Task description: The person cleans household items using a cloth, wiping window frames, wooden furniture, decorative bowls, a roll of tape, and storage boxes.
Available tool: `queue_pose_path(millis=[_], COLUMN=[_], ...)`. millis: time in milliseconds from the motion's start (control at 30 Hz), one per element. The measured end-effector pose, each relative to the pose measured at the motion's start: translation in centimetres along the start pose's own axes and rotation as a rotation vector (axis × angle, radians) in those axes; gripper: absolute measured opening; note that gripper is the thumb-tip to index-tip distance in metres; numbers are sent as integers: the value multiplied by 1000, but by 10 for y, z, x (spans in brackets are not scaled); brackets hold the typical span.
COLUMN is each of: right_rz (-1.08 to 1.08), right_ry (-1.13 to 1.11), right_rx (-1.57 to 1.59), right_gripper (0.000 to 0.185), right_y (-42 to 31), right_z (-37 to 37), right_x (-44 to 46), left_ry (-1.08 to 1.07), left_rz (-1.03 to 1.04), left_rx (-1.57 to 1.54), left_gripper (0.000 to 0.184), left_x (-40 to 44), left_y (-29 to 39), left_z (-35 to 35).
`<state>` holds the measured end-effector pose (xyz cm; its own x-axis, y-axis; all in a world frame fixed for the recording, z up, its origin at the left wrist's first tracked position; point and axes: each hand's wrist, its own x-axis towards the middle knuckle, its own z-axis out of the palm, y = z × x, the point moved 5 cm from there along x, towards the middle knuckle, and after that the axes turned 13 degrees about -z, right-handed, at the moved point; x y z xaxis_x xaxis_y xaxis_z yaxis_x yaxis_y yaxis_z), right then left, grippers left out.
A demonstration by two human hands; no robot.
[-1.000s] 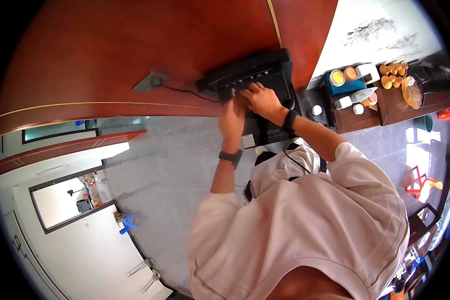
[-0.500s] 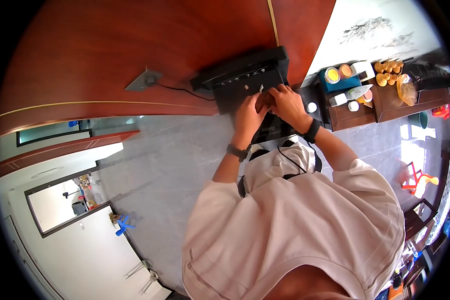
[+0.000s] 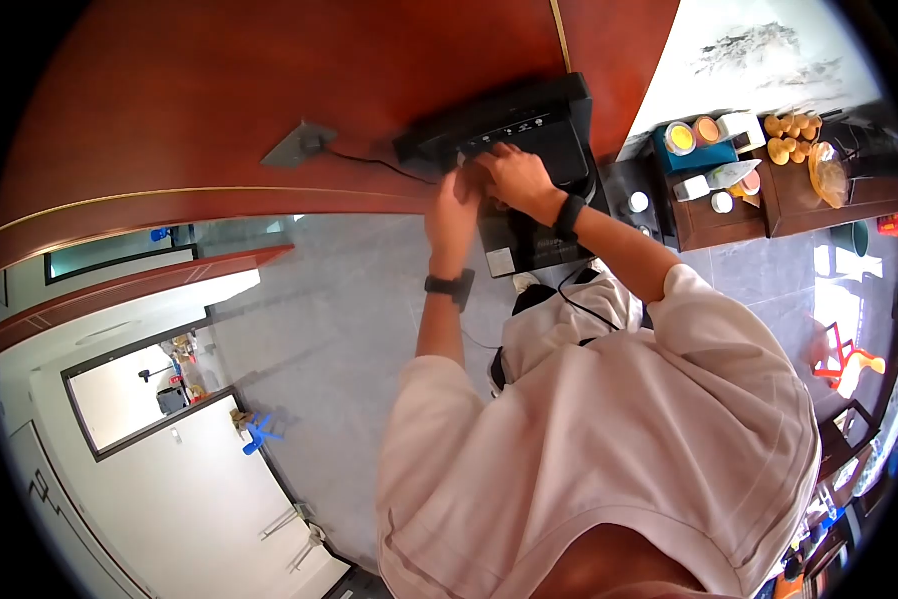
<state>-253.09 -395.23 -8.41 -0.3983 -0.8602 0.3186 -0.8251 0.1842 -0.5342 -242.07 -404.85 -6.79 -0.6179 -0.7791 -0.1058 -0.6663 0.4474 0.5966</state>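
Against the red-brown wall panel stands a black machine [image 3: 494, 120] with a row of small marks along its front. My left hand [image 3: 453, 210] is raised at the machine's left part, with its fingertips blurred and partly hidden. Close beside it, my right hand [image 3: 521, 182] reaches over from the right with bent fingers near the same spot. Whatever lies between the fingertips is too small to make out. A black cord [image 3: 374, 162] runs from the machine to a wall socket plate [image 3: 299, 145].
On the right, a brown cabinet [image 3: 714, 222] bears jars, a blue box [image 3: 697, 155], white bottles and gourd-shaped items [image 3: 789, 150]. A blue stool [image 3: 259, 432] stands at the lower left, a red chair [image 3: 831, 356] at the right.
Both hands moved from the machine's lower right part back to its left part, after being lower half a second ago. The view has shifted slightly.
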Motion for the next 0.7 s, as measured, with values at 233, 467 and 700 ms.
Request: queue_pose_path(millis=[233,467,700], right_rz=[97,280,288], right_ry=[62,135,125], right_rx=[-151,-182,-138], right_gripper=[39,34,28], right_y=[44,77,77], right_z=[-44,-89,-102], right_x=[-30,-69,-87], left_ry=[-73,-215,-334], left_rz=[162,227,295], left_rx=[-24,-58,-88], left_gripper=[45,45,41], left_x=[11,2,-5], left_y=[55,114,121], left_z=[48,86,90])
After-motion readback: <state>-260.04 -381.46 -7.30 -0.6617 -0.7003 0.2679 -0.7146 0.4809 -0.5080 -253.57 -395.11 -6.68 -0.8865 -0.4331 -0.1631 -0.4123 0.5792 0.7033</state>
